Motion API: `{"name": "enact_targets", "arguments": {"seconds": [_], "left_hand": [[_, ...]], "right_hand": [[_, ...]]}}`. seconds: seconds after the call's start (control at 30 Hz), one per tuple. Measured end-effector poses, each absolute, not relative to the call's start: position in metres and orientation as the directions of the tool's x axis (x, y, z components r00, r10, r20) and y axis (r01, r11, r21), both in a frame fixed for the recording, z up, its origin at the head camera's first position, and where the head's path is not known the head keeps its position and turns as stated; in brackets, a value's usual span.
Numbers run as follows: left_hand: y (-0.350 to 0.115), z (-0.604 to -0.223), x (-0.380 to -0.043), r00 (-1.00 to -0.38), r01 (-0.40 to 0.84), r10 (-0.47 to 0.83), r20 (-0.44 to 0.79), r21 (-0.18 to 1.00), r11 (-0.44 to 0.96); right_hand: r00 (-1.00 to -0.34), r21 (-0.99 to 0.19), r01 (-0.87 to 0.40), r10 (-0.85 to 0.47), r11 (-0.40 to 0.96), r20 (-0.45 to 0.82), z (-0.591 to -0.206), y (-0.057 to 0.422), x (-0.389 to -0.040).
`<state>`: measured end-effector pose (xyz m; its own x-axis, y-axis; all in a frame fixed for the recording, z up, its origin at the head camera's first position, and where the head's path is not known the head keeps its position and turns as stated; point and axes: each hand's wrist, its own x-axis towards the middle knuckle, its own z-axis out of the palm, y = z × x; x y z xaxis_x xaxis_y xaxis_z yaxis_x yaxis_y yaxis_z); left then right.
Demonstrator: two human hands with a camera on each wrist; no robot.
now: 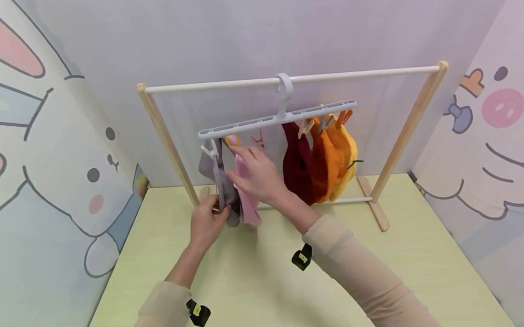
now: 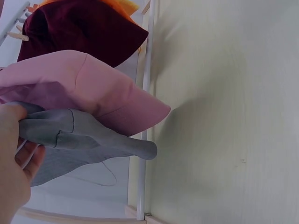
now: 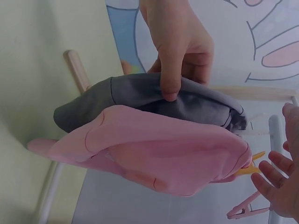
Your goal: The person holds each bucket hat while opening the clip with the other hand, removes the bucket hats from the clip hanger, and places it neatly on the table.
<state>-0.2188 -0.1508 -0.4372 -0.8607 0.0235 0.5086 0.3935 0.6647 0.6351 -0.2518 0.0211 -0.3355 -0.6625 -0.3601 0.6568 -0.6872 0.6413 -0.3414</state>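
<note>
A grey bucket hat (image 1: 230, 198) hangs at the left end of a pale clip hanger (image 1: 239, 127), near a white clip (image 1: 210, 150). My left hand (image 1: 205, 224) grips its side; the right wrist view shows the thumb pressed on the grey cloth (image 3: 135, 91). Right beside it hangs a pink bucket hat (image 1: 249, 204), held at its top by a yellow clip (image 3: 247, 169). My right hand (image 1: 260, 177) is in front of the pink hat's upper part, fingers extended near the yellow clip. In the right wrist view, those fingers (image 3: 275, 175) are spread and hold nothing.
Farther right on the hanger are a dark red hat (image 1: 297, 173), an orange hat (image 1: 330, 162) and a yellow hat (image 1: 348, 147). A pink clip (image 1: 257, 141) hangs without a hat. The hanger hooks over a white rail (image 1: 216, 85) between wooden posts (image 1: 408, 133) on a pale table (image 1: 236, 292).
</note>
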Motion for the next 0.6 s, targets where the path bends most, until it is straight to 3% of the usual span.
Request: {"name": "enact_targets", "arguments": {"seconds": [0.37, 0.6], "left_hand": [[-0.151, -0.442, -0.210, -0.840, 0.429, 0.071, 0.538, 0.577, 0.695], [-0.147, -0.441, -0.205, -0.797, 0.491, 0.110, 0.594, 0.531, 0.691]], "right_hand": [[-0.706, -0.384, -0.664, -0.368, 0.641, 0.606, -0.332, 0.016, -0.248], [-0.692, -0.352, -0.662, -0.357, 0.662, 0.628, -0.333, 0.012, -0.248]]}}
